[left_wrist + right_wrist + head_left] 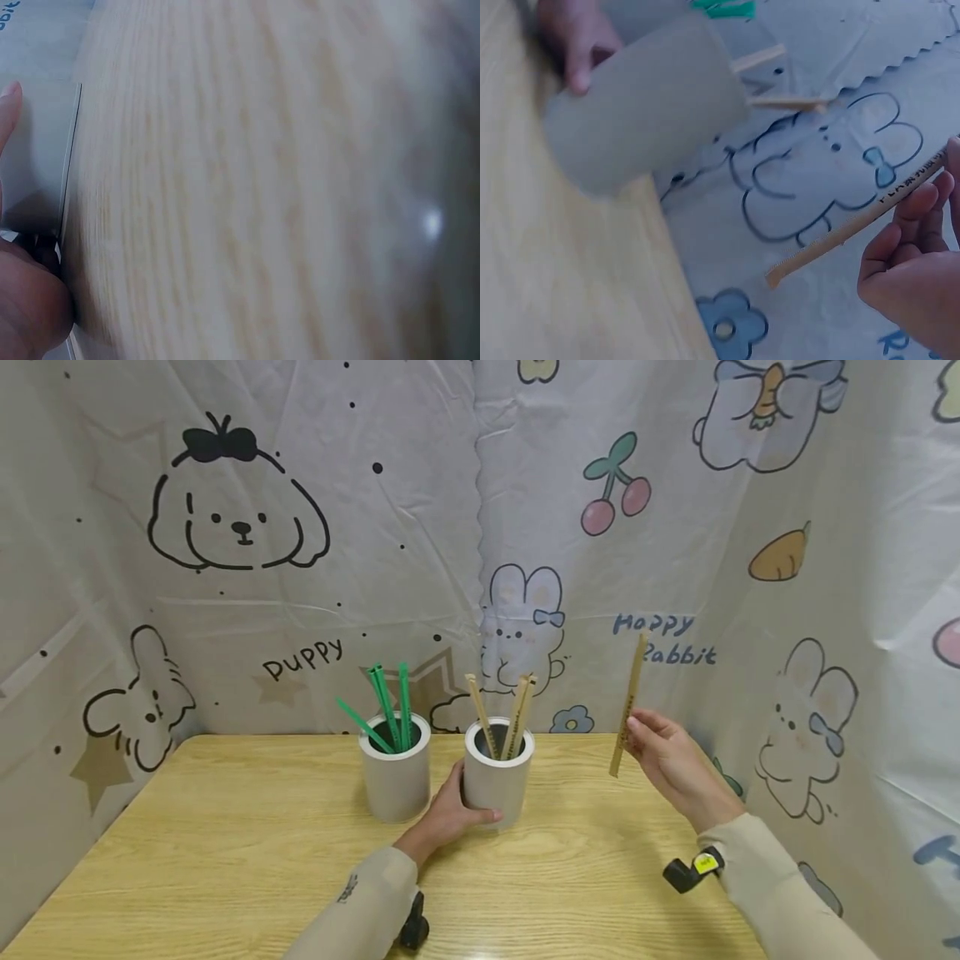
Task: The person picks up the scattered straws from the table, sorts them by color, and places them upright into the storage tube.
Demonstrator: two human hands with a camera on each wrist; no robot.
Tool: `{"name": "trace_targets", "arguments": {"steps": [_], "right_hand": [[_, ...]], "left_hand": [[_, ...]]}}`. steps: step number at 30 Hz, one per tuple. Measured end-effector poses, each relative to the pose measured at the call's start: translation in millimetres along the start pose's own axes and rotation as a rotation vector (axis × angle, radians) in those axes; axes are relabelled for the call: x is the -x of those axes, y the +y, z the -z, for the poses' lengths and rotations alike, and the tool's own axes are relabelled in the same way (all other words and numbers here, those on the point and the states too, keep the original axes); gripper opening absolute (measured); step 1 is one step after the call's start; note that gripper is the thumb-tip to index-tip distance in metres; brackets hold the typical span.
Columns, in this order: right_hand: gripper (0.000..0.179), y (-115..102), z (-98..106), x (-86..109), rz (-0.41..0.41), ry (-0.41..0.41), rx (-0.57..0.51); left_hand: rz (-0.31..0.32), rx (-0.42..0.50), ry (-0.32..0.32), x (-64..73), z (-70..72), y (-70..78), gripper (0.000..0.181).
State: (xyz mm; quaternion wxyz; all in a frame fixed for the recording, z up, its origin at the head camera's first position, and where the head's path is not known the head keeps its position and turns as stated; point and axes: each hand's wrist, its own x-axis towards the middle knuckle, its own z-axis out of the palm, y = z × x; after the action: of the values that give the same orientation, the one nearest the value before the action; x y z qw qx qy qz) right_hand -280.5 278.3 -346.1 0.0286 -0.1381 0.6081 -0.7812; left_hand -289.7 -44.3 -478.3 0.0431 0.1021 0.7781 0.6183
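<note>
My left hand (448, 814) grips a white cylindrical holder (504, 793) low on its left side, thumb across the front. Several tan straws (519, 714) stick up out of that holder. Off to the right and raised over the table, my right hand (678, 768) pinches one more tan straw (635, 681), which stands nearly upright. Dark print runs along this straw (840, 236) in the right wrist view, where the fingertips hold it partway along. The left wrist view has part of the left hand (30, 307) against the holder (45, 150).
Just left of the gripped holder stands a second white holder (396, 785) with several green straws (384, 706), one leaning far left. Both holders stand on a wood-grain table (225, 852). A printed cloth curtain (420, 527) hangs behind the table and along its sides.
</note>
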Motion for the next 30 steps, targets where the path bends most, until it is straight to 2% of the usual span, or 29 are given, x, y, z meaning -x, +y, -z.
{"name": "trace_targets", "arguments": {"steps": [4,8,11,15,19,24,30], "right_hand": [[0.025,-5.4,-19.8,-15.9,0.047,0.010,-0.172],[0.025,-6.5,-41.7,-29.9,0.046,0.006,-0.307],[0.026,-4.6,-59.0,-37.8,0.030,0.021,-0.364],[0.027,0.4,-80.9,-44.9,0.010,0.050,-0.389],[0.033,9.2,-94.7,-48.4,-0.013,0.062,-0.374],[0.033,26.7,-99.0,-51.0,-0.075,0.075,-0.286],[0.014,46.9,-98.7,-50.1,-0.136,0.149,-0.090]], "left_hand": [[0.006,-0.002,0.002,-1.3,-1.0,-0.8,0.108],[0.023,-0.010,0.006,-2.9,-1.3,-3.4,0.110],[0.027,-0.013,0.007,-4.1,-1.4,-5.5,0.110],[0.024,-0.011,0.005,-3.9,-1.0,-5.5,0.110],[0.024,-0.013,-0.003,-2.9,-0.5,-3.1,0.109],[0.022,-0.015,0.003,-2.4,-0.9,-1.2,0.108],[0.006,-0.011,0.013,-1.5,-0.9,-0.8,0.107]]}}
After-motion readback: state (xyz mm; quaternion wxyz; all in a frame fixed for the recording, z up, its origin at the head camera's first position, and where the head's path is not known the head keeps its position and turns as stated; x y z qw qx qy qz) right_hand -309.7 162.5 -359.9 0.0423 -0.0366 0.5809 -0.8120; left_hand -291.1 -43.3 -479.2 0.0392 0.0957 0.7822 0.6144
